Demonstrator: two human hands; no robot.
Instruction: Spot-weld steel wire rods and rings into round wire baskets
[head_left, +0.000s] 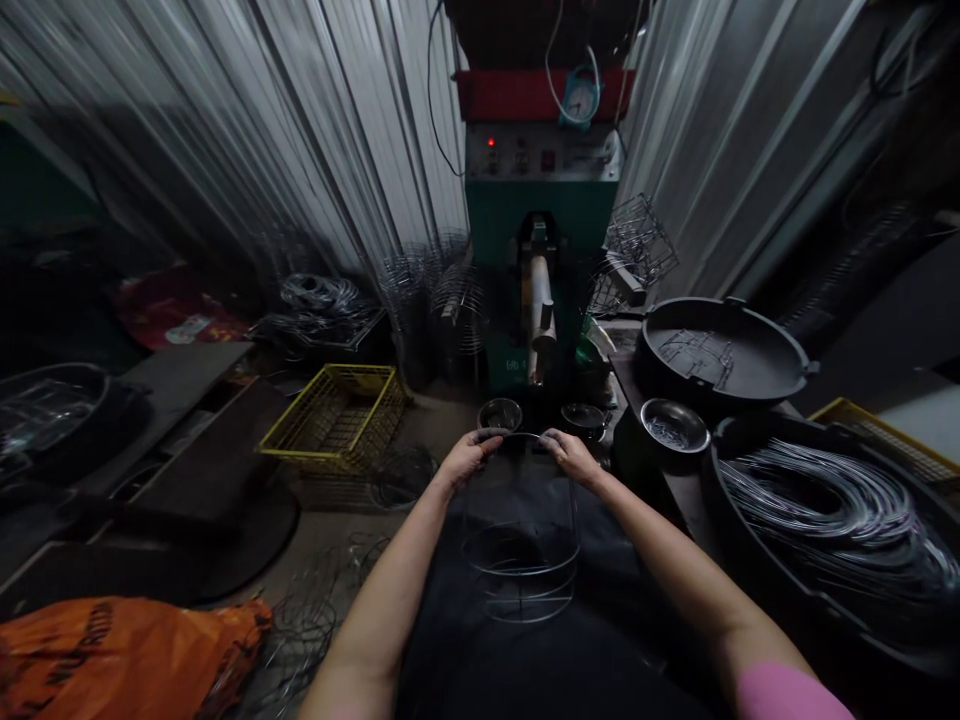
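Both arms reach forward over a dark apron. My left hand (pixel 472 453) is closed on one side of a curved metal wire at the top of a wire frame (pixel 521 571). At the other side of that curve, my right hand (pixel 571 455) grips the same frame with its fingers closed. Round wire rings form the lower part of the frame, which hangs down over my lap. Just beyond my hands sit two small metal bowls, the left bowl (pixel 500 413) and the right bowl (pixel 583 418). A green machine (pixel 495 225) with a pale protruding arm (pixel 539 290) stands ahead.
Yellow wire basket (pixel 330 455) and tangled wire frames (pixel 307 620) lie left, with an orange sack (pixel 127 660) nearer. To the right are a black round tray (pixel 757 350), a bowl of small metal pieces (pixel 673 428) and a large tub (pixel 724 505) of wire hoops (pixel 832 495).
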